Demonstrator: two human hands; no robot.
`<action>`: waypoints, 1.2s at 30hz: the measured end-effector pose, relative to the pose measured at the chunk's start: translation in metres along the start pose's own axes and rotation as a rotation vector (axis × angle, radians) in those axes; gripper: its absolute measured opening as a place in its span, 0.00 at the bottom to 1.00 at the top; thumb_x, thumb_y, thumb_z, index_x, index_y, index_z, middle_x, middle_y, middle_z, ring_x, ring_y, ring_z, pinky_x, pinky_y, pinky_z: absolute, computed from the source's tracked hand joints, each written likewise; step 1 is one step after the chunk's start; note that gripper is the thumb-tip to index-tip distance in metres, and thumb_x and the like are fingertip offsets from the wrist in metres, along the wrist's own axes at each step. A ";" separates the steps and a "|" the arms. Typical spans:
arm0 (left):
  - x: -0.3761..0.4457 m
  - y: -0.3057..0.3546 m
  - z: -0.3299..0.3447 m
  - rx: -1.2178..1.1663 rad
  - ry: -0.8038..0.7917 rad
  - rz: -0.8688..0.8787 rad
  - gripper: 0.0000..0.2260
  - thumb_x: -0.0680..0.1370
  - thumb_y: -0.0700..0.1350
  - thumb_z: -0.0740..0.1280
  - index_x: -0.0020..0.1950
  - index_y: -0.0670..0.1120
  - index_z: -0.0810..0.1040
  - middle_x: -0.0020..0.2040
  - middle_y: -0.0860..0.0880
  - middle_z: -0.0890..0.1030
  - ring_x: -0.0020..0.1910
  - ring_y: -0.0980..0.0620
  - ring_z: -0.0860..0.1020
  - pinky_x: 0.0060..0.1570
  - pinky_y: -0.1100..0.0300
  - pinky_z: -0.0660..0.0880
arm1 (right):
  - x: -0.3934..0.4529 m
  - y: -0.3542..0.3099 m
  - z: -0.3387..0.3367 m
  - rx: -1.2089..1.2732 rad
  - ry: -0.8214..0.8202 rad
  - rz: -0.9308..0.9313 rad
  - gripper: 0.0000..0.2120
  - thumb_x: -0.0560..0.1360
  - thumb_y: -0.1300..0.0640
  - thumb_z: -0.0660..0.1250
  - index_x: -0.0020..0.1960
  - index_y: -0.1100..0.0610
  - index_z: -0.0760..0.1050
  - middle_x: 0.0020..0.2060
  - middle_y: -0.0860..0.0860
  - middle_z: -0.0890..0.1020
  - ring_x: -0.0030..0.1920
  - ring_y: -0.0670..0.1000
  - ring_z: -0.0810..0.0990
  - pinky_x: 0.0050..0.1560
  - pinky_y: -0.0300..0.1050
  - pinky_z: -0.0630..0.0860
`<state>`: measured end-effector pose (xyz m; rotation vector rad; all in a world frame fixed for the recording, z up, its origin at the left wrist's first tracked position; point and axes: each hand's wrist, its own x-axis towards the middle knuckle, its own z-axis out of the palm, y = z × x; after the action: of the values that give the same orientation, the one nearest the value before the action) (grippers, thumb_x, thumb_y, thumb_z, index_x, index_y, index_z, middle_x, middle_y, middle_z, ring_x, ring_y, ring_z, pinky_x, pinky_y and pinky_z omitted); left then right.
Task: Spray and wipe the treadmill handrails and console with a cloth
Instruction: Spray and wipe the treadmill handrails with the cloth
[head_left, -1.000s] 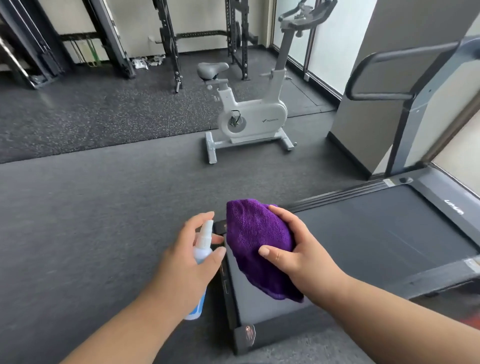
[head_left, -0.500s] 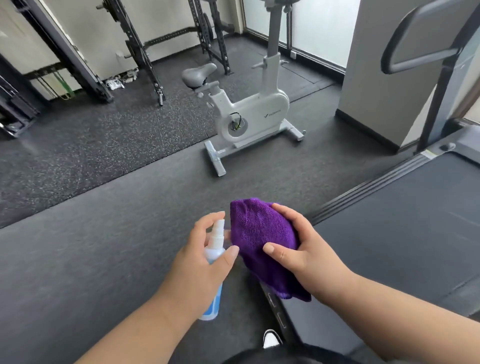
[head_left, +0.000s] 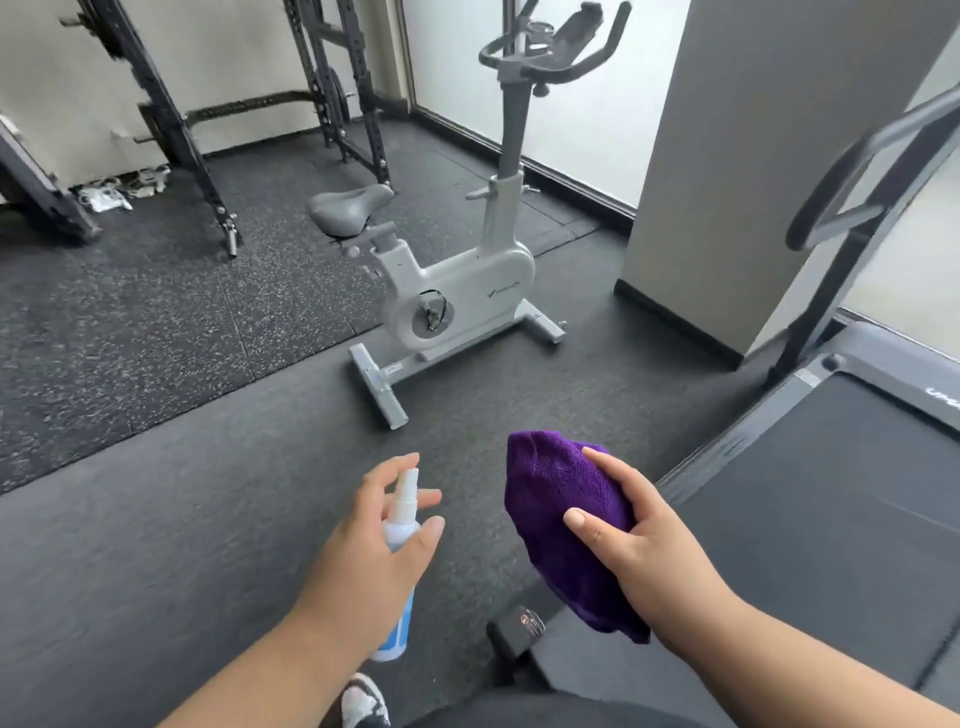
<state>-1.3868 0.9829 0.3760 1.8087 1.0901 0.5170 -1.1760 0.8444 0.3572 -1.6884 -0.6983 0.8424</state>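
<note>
My left hand (head_left: 363, 561) grip is wrapped around the spray bottle (head_left: 400, 525), nozzle up, forefinger over the top. My right hand (head_left: 639, 540) grip is clamped on the purple cloth (head_left: 556, 499), just right of the bottle, apart. Treadmill (head_left: 831, 519) deck sits under and right; its handrail (head_left: 852, 171) is upper right, well apart.

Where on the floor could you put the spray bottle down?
Bare dark floor lies between the left hand, the exercise bike and the treadmill. It is crowded by the rack legs along the wall.
</note>
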 end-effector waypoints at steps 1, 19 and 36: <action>0.024 -0.007 -0.010 -0.002 -0.028 0.021 0.25 0.76 0.46 0.70 0.61 0.73 0.63 0.54 0.67 0.80 0.46 0.55 0.81 0.50 0.45 0.79 | 0.014 -0.002 0.011 0.004 0.046 0.007 0.25 0.73 0.50 0.75 0.62 0.29 0.72 0.56 0.30 0.79 0.56 0.39 0.80 0.62 0.49 0.77; 0.391 0.042 -0.031 0.081 -0.625 0.424 0.27 0.76 0.45 0.71 0.60 0.74 0.63 0.54 0.69 0.78 0.46 0.58 0.80 0.48 0.62 0.74 | 0.216 -0.070 0.073 0.094 0.664 0.115 0.28 0.72 0.52 0.76 0.62 0.27 0.70 0.55 0.29 0.79 0.56 0.36 0.79 0.62 0.46 0.76; 0.663 0.196 0.174 0.079 -0.884 0.616 0.28 0.75 0.44 0.72 0.60 0.73 0.64 0.54 0.70 0.77 0.47 0.59 0.80 0.46 0.65 0.72 | 0.473 -0.102 -0.106 0.180 0.821 0.137 0.26 0.72 0.53 0.76 0.63 0.34 0.72 0.57 0.32 0.79 0.56 0.38 0.80 0.57 0.35 0.76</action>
<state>-0.8282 1.4257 0.3960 2.1020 -0.0565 -0.0237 -0.8205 1.1875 0.3862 -1.7295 0.0548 0.2307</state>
